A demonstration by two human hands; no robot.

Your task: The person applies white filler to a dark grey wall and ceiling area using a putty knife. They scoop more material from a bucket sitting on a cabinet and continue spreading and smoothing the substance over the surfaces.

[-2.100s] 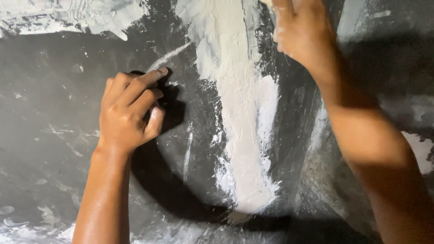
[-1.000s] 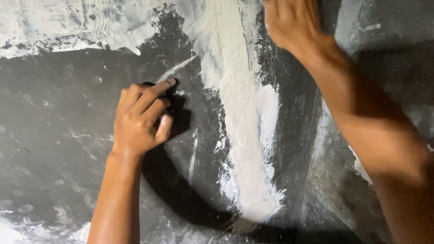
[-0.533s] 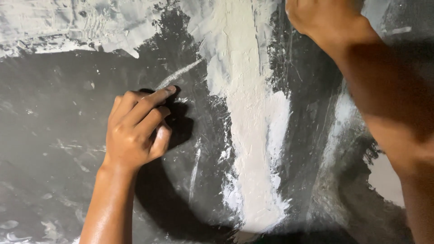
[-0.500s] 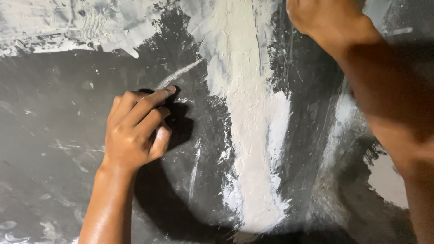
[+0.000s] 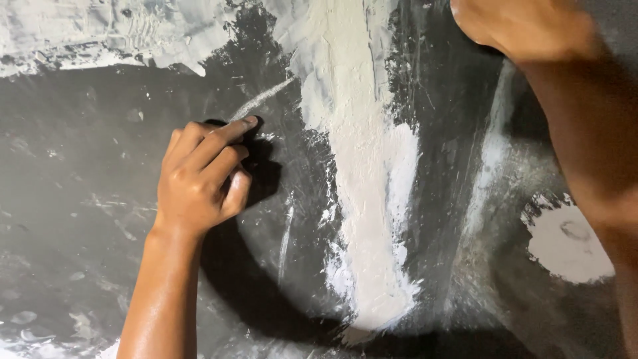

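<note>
My left hand (image 5: 199, 183) rests against a dark grey wall (image 5: 80, 166), fingers curled, the index finger stretched out with its tip on the surface; nothing shows in it. My right hand (image 5: 518, 26) is at the top right edge, fingers closed and partly cut off by the frame; I cannot tell whether it holds a tool. Between the hands a broad vertical band of white putty (image 5: 362, 166) runs down the wall and ends in a ragged tip.
A rough white putty layer (image 5: 100, 30) covers the wall's upper left. A round white patch (image 5: 565, 236) lies at the right, under my right forearm. Thin scrape marks and pale smears cross the dark surface.
My right hand has shifted to the right along the top edge, uncovering the round white patch. My left hand has stayed on the same spot on the wall.
</note>
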